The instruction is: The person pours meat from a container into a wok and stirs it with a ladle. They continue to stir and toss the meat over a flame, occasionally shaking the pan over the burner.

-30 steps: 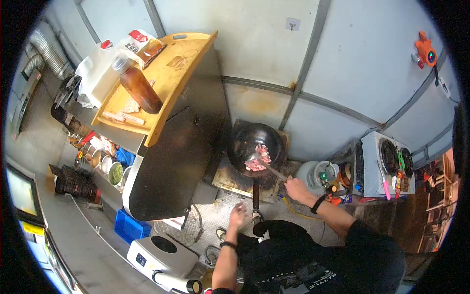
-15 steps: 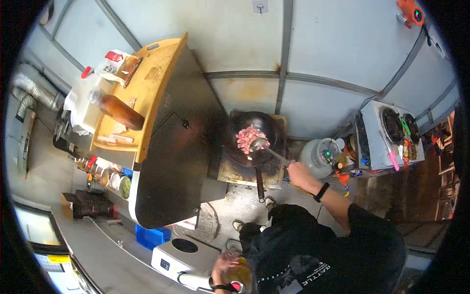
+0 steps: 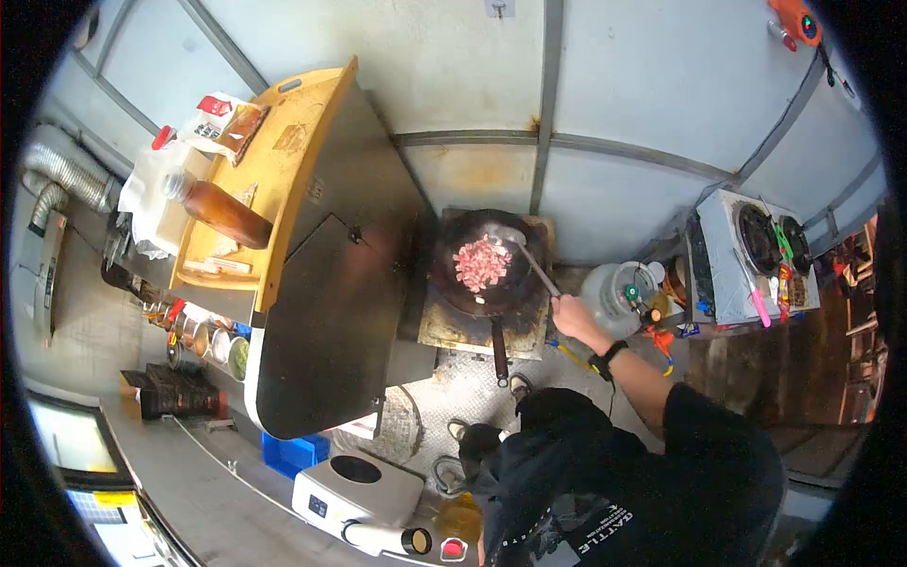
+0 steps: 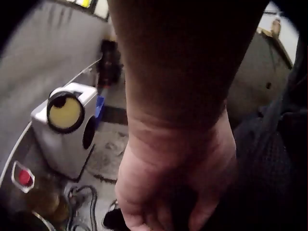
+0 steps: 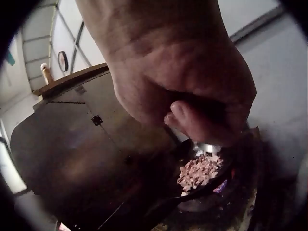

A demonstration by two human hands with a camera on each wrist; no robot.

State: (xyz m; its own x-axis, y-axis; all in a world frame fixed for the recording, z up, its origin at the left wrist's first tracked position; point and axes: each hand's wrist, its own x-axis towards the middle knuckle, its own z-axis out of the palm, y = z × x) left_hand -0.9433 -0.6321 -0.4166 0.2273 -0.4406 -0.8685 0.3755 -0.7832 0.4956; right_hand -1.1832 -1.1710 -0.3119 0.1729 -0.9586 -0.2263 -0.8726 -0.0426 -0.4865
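My right hand (image 3: 578, 319) grips the handle of a metal ladle (image 3: 537, 267). The ladle's bowl lies at the far right inside of a black wok (image 3: 515, 286), just beyond a heap of diced pinkish meat (image 3: 482, 263). In the right wrist view the fingers are curled in a fist above the wok, with the ladle's bright metal showing behind the meat. The wok sits on a grimy stove, its long handle pointing toward the body. My left hand (image 4: 168, 192) hangs low beside the dark clothing, fingers loose and nothing seen in them; the head view almost wholly hides it.
Left of the wok stands a dark metal cabinet (image 3: 331, 350), topped by a wooden tray (image 3: 312, 161) with a brown bottle (image 3: 227, 213). A gas cylinder (image 3: 609, 298) is at the right. A white machine (image 3: 364, 491) and an oil jug (image 3: 458, 520) stand at lower left.
The ladle has moved from the meat to the wok's far right side, and the meat lies gathered in a heap. My left hand has dropped back toward the body from over the oil jug.
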